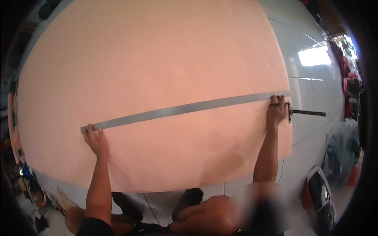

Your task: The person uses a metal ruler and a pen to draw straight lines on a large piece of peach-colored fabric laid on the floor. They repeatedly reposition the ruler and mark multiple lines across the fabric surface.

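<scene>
The ruler [181, 110] is laid across mid-frame, reaching the right edge of the sheet [157, 55], pressed at left by the unclenched left hand [94, 140], touched at right by the curled right hand [277, 110], whose grip cannot be told. Broad room is given by the sheet above.

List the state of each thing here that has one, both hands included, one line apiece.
Peach sheet: spread over the tiled floor.
Long grey strip: lying flat across the sheet, slightly slanted.
Left hand: fingers spread on the strip's left end.
Right hand: fingers bent near the right end; grip unclear.
Dark bar: jutting past the sheet's right edge.
</scene>
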`<move>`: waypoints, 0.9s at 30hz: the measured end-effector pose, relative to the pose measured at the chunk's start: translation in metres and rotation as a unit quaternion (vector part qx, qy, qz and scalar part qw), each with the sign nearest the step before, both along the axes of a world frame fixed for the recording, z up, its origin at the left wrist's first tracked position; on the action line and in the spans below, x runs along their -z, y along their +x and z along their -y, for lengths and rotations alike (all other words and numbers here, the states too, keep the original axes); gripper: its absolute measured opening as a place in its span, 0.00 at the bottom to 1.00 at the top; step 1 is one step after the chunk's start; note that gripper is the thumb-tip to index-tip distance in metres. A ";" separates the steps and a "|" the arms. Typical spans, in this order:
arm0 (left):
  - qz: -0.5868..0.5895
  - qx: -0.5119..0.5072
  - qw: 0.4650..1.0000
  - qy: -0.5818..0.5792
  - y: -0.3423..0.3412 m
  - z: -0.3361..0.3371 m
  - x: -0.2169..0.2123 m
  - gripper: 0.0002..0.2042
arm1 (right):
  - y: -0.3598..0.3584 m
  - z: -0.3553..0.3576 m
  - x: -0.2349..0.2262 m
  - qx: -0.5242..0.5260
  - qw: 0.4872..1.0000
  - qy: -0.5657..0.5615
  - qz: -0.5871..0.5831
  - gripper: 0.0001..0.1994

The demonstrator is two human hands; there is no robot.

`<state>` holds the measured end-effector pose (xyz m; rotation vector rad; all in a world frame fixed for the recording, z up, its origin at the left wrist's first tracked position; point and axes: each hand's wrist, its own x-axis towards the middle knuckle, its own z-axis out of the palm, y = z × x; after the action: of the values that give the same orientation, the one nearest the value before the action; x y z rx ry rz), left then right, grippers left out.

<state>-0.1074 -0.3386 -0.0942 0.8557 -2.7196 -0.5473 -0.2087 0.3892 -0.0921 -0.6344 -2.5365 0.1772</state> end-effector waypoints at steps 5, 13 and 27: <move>-0.001 0.022 1.000 -0.014 -0.007 0.001 0.001 0.29 | -0.006 -0.004 0.004 0.048 0.998 -0.031 0.029 0.19; -0.013 0.031 0.999 0.013 -0.012 -0.004 0.000 0.29 | 0.001 -0.032 -0.018 0.021 0.988 -0.116 -0.098 0.18; -0.024 0.447 0.893 0.048 -0.033 -0.242 -0.056 0.30 | 0.030 -0.024 -0.042 0.031 0.872 -0.413 -0.260 0.15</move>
<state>-0.1408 -0.0964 -0.0385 -0.4718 -2.9251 -0.8374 -0.1789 0.4135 -0.0505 -0.8256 -1.8301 1.2701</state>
